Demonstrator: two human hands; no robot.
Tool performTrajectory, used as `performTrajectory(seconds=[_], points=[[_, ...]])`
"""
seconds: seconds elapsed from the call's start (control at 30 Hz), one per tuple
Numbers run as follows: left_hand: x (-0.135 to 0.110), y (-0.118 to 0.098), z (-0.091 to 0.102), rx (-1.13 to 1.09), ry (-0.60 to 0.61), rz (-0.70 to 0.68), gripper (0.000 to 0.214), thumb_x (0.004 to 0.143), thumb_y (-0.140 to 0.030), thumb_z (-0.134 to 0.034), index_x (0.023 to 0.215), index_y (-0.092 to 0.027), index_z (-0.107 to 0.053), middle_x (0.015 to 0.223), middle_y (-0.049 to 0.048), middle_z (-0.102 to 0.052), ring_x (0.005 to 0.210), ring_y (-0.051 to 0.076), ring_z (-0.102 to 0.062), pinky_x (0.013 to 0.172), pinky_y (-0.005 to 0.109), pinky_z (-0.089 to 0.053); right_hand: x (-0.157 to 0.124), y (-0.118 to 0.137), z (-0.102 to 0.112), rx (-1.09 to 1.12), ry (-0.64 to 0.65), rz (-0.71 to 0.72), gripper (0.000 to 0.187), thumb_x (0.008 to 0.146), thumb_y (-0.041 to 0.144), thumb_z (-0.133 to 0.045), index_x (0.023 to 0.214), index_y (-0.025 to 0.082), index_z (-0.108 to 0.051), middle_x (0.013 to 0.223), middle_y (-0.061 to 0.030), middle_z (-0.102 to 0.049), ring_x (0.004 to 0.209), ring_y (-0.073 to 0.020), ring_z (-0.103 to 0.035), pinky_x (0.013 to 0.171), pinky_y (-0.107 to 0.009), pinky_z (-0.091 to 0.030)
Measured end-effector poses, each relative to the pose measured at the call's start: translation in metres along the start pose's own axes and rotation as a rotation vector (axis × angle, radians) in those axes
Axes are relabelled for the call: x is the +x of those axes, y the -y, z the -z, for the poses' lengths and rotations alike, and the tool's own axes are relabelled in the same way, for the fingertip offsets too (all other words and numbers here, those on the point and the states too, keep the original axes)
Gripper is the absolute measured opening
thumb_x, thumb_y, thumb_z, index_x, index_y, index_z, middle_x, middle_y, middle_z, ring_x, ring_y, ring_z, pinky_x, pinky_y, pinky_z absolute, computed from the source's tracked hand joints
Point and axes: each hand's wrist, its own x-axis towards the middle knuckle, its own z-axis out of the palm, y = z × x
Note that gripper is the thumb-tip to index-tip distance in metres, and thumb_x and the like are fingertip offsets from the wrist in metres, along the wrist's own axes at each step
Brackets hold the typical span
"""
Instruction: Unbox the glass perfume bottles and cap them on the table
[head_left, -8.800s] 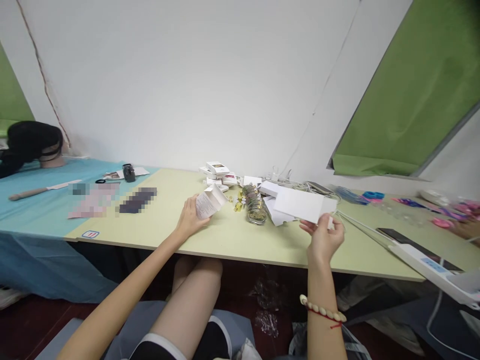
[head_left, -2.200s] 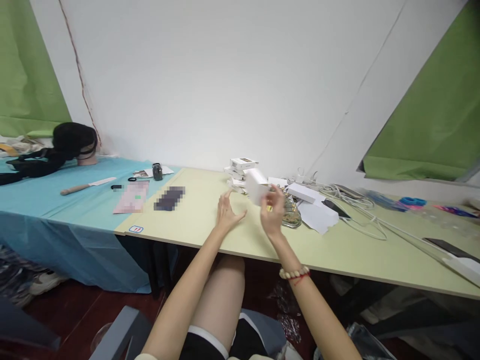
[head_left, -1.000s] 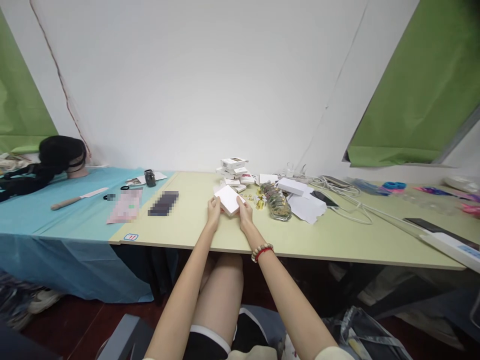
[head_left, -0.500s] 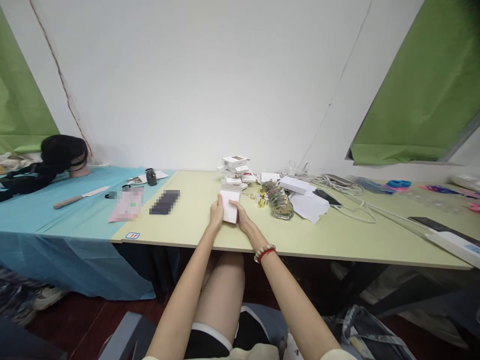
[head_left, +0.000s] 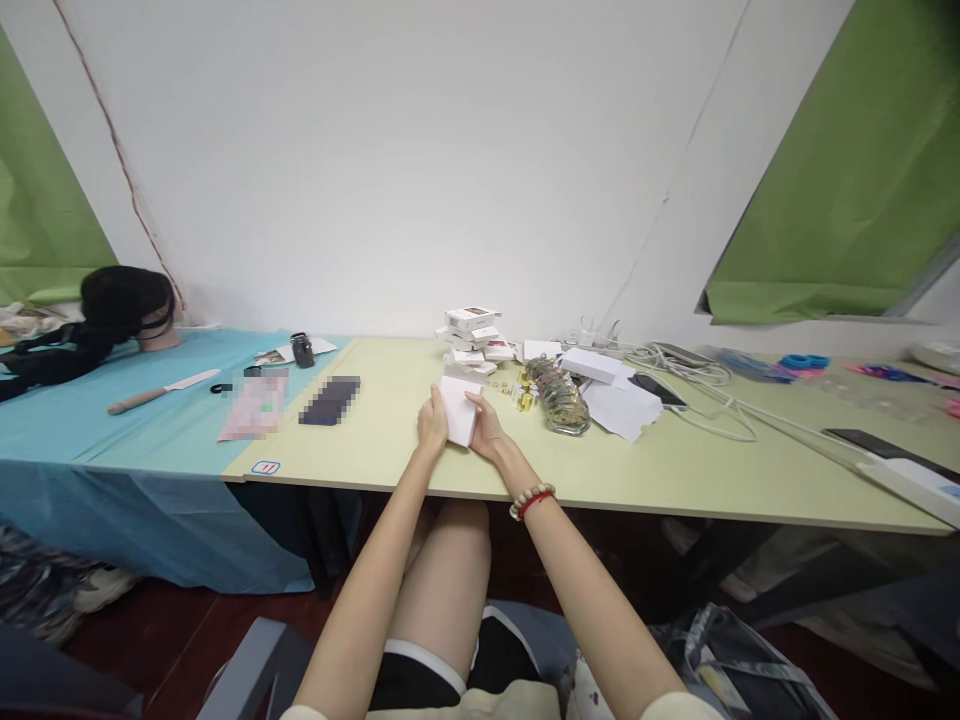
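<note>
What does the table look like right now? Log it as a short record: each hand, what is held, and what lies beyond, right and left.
Left hand: gripping one side of a white box
Right hand: gripping the other side, thumb on the face
Held item: the white box, above the table; contents not visible
Beyond: loosely stacked white boxes near the wall
Right: gold-coloured pieces, a row of clear packets, white paper
Far left: knife on blue cloth
</note>
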Motion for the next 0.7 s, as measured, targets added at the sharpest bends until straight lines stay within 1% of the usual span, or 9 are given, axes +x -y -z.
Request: performTrajectory(seconds=[0.07,0.13,0.23,0.4,0.47,0.57,0.7], points=[[-0.001,-0.001,0.001,0.026,0.003,-0.022,0.054,0.083,-0.06,-0.021,0.089,-0.021,-0.058,0.095,0.0102,-0.063,0.096,0.026,-0.056,0.083,0.036,-0.039,0.0,0.001,0.001,0.049,0.019,-0.05,0.039,0.07,0.044,-0.051,0.095,0.016,-0.06,0.08,-0.0066,-0.068,0.081,-0.0228,-0.062,0.074,-0.036,-0.047],[-0.002,-0.002,0.001,0.057,0.013,-0.034,0.05,0.084,-0.059,-0.02,0.093,-0.023,-0.054,0.098,0.0081,-0.062,0.097,0.026,-0.055,0.085,0.037,-0.038,0.001,0.001,0.002,0.112,0.016,-0.061,0.038,0.07,0.043,-0.052,0.097,0.017,-0.059,0.082,-0.006,-0.068,0.082,-0.0225,-0.062,0.075,-0.035,-0.047],[-0.003,-0.004,0.002,0.1,0.032,-0.029,0.049,0.083,-0.06,-0.019,0.092,-0.024,-0.05,0.096,0.0077,-0.062,0.095,0.027,-0.056,0.083,0.04,-0.039,0.003,0.002,0.004,0.177,-0.01,-0.039,0.037,0.07,0.041,-0.054,0.098,0.018,-0.059,0.083,-0.0051,-0.068,0.083,-0.0223,-0.062,0.075,-0.035,-0.048],[-0.005,-0.006,0.0,0.13,0.039,-0.031,0.043,0.084,-0.059,-0.017,0.095,-0.024,-0.042,0.096,0.0075,-0.061,0.09,0.025,-0.057,0.077,0.037,-0.041,0.006,0.001,0.006,0.186,-0.03,-0.042,0.035,0.07,0.039,-0.054,0.097,0.018,-0.06,0.082,-0.0051,-0.069,0.083,-0.0229,-0.063,0.075,-0.036,-0.048],[-0.005,-0.006,-0.001,0.13,0.029,-0.038,0.041,0.085,-0.058,-0.018,0.096,-0.024,-0.038,0.095,0.0079,-0.06,0.088,0.024,-0.058,0.075,0.036,-0.041,0.008,0.001,0.007,0.18,-0.044,-0.017,0.035,0.069,0.038,-0.055,0.096,0.017,-0.061,0.081,-0.0051,-0.069,0.083,-0.0229,-0.063,0.075,-0.036,-0.048],[-0.004,-0.005,-0.003,0.122,0.013,-0.047,0.04,0.084,-0.058,-0.021,0.096,-0.023,-0.035,0.092,0.0076,-0.059,0.082,0.022,-0.058,0.071,0.033,-0.04,0.012,0.0,0.01,0.169,-0.109,0.063,0.033,0.069,0.036,-0.055,0.095,0.017,-0.061,0.079,-0.0046,-0.069,0.081,-0.0226,-0.063,0.075,-0.036,-0.049],[-0.003,-0.004,-0.003,0.085,0.003,-0.078,0.04,0.082,-0.06,-0.027,0.094,-0.023,-0.034,0.089,0.0053,-0.057,0.076,0.019,-0.056,0.068,0.03,-0.039,0.017,-0.001,0.014,0.159,-0.163,0.128,0.033,0.067,0.035,-0.056,0.095,0.017,-0.06,0.079,-0.0033,-0.069,0.077,-0.0213,-0.063,0.073,-0.035,-0.049]])
